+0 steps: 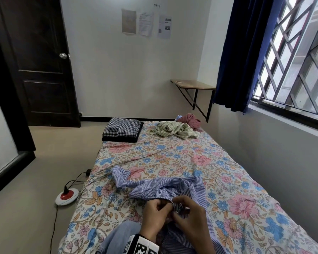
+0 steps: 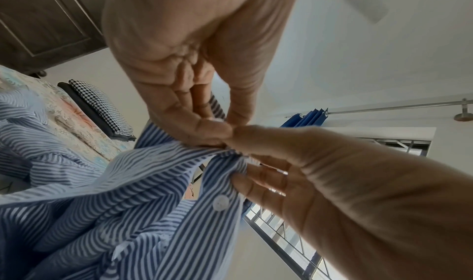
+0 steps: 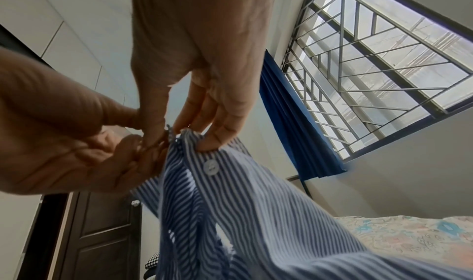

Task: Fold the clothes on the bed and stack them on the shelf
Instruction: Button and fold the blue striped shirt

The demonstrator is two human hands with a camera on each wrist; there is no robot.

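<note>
Left hand (image 1: pixel 155 210): grip pinched the blue-and-white striped cloth shirt (image 1: pixel 160 187).
Right hand (image 1: pixel 188 210): grip pinched the same shirt edge.
Shirt: lay on the flowery bed (image 1: pixel 218 162).

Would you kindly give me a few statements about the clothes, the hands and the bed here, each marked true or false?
1. Both the left hand and the right hand pinch the blue striped shirt. True.
2. The wall shelf holds a stack of folded clothes. False: only one small flat item lies on it.
3. A folded checked garment lies at the far left corner of the bed. True.
4. The green striped garment is neatly folded. False: it lies crumpled.
5. The door stands open. False: it is shut.
</note>
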